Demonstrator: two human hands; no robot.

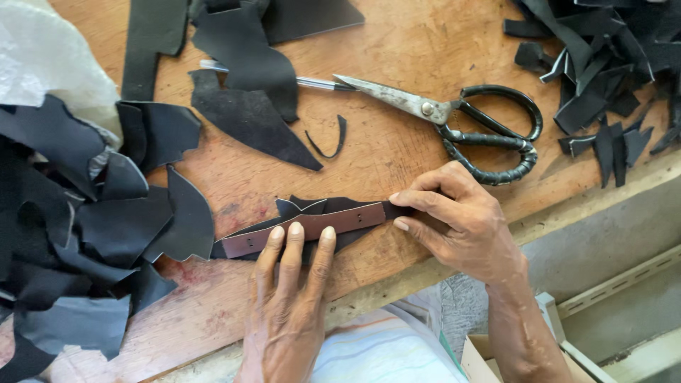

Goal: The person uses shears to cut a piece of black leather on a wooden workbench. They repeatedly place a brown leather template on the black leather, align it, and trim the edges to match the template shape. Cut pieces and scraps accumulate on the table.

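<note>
A heap of black scraps (85, 234) covers the left side of the wooden surface (397, 50), with a pale bag (50, 64) at the upper left corner; further in, a long black strip (149, 42) and larger dark offcuts (248, 106) lie near the top, a pen (316, 83) partly hidden under them; a thin curved sliver (333, 142) sits just below the pen tip; in the middle near the front edge a brown strap (305, 228) lies flat on a black piece (312, 208); the left hand (287, 312) presses down on the strap with three fingers (294, 234) laid flat and released, not clenched; the right hand (461, 227) pinches the strap's right end between thumb and forefinger; above that hand, large scissors (454, 120) with black handles lie shut on the surface; at the upper right sits another pile of black trimmings (603, 78); below the surface edge a cardboard box (489, 354) shows
</note>
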